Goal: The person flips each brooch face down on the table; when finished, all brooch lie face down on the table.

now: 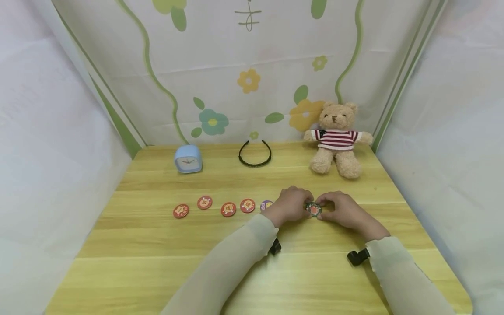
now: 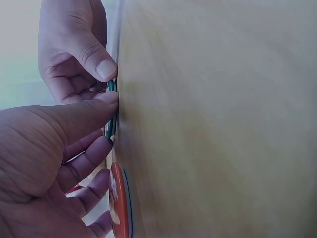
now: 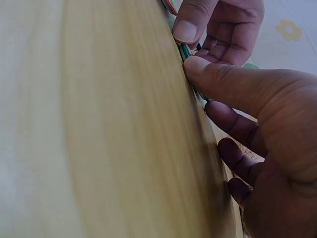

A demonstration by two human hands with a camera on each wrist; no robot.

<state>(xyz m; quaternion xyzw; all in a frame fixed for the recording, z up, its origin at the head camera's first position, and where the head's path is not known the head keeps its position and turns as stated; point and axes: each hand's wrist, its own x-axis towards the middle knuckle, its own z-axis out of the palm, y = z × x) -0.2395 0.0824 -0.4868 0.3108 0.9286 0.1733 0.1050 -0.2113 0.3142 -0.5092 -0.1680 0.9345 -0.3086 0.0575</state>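
Note:
On the tabletop, a small green-rimmed disc (image 1: 313,210) with a red middle lies flat. My left hand (image 1: 293,204) pinches its left side between thumb and fingers. From the right, my right hand (image 1: 343,211) pinches the opposite side, thumb nearest me. Seen edge-on in the left wrist view, the green disc (image 2: 111,111) sits between both hands, low against the wood. Below it there, an orange-red disc (image 2: 118,201) with a pale backing lies near my left hand's other fingers. A purple disc (image 1: 266,205) is partly hidden by my left hand.
Several red discs (image 1: 228,209) lie in a loose row to the left. Farther back stand a light blue clock (image 1: 188,159), a black headband (image 1: 254,164) and a seated teddy bear (image 1: 335,139) in a striped shirt. White cloth walls (image 1: 220,57) enclose the wooden table (image 1: 157,245).

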